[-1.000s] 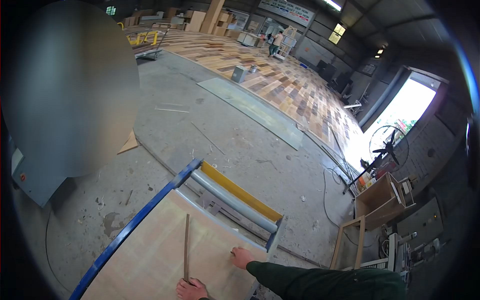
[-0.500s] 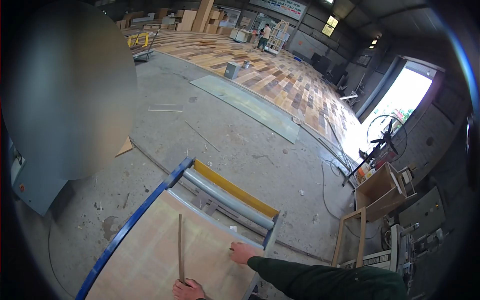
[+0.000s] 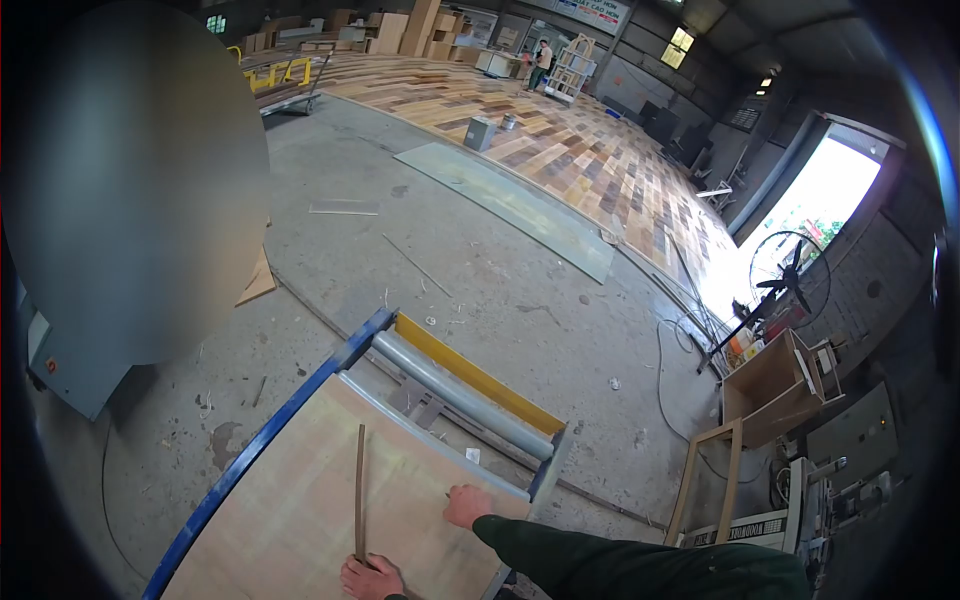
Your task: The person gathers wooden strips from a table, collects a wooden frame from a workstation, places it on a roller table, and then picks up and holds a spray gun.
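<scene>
A thin brown wooden strip (image 3: 360, 490) lies lengthwise over a pale board (image 3: 280, 510) on a roller stand. My left hand (image 3: 373, 578) grips the strip's near end, at the bottom of the view. To the right of the strip, low over the board, is my right hand (image 3: 467, 507) with its fingers curled closed. A small dark tip shows at those fingers, too small to name. Beyond the board's far edge sits the stand's grey metal roller (image 3: 455, 390), between blue side rails (image 3: 250, 450).
A yellow crossbar (image 3: 480, 370) closes the stand's far end. On the right stand a wooden frame (image 3: 735, 470), an open wooden box (image 3: 775, 390) and a black fan (image 3: 785, 282). A greenish sheet (image 3: 510, 210) lies on the floor. Far back, a person (image 3: 541, 65) stands on the patterned wooden flooring (image 3: 560, 150).
My right hand has moved a little left, closer to the strip. My left hand keeps its grip on the strip. The whole view has shifted slightly.
</scene>
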Available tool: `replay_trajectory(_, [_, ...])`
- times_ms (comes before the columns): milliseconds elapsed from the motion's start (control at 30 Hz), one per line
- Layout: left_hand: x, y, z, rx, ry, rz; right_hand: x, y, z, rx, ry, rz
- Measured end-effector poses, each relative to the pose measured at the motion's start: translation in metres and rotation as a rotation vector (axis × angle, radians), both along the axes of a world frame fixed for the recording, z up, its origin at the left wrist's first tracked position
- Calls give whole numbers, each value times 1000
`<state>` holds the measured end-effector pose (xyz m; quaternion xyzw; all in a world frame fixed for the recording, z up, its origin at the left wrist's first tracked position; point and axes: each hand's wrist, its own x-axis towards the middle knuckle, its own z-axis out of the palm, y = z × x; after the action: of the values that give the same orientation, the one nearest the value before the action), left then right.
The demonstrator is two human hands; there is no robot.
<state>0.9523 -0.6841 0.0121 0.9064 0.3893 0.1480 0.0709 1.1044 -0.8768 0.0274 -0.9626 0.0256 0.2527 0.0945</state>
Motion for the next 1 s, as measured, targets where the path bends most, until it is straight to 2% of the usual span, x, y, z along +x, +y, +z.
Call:
replay_trajectory(167, [2, 1, 3, -7, 3, 0, 1, 14, -1, -74, -38, 4])
replay_trajectory(267, [1, 2, 2, 20, -26, -14, -5, 18, -8, -116, -75, 52])
replay_trajectory(367, [2, 3, 4, -25, 58, 17, -6, 9, -8, -101, -156, 163])
replay_trajectory(433, [1, 4, 5, -23, 57, 4, -4, 0, -5, -57, -51, 374])
replay_trajectory(467, [1, 5, 5, -28, 56, 6, -2, -4, -4, -63, -51, 377])
replay_trajectory(533, [-1, 6, 4, -61, 67, -9, 6, -11, -1, -54, 23, 631])
replay_trajectory(567, [-3, 6, -4, -63, 68, -12, 9, -12, -1, -56, 25, 628])
replay_trajectory(633, [-7, 4, -17, -1, -86, -45, 12, -15, -4, -137, 0, 946])
replay_trajectory(667, [-12, 4, -24, -1, -77, -48, 9, -13, -7, -132, 8, 943])
replay_trajectory(733, [-9, 3, -17, -5, -63, -38, 5, -14, -33, -220, -205, 976])
replay_trajectory(767, [-11, 4, -25, -5, -55, -39, 5, -12, -32, -217, -197, 976])
replay_trajectory(833, [-13, 10, -44, -10, -120, -56, 8, -10, -33, -199, -67, 981])
replay_trajectory(900, [-17, 12, -50, -200, 63, -54, 7, -31, -66, -81, -170, 1073])
replay_trajectory(933, [-19, 10, -63, -103, -29, -32, 6, -37, -63, 30, -160, 1049])
replay_trajectory(967, [-19, 11, -67, -74, -8, -44, 4, -46, -74, 54, -133, 1038])
replay_trajectory(1000, [-17, 12, -55, -138, 30, -33, 0, -48, -56, 116, -194, 1040])
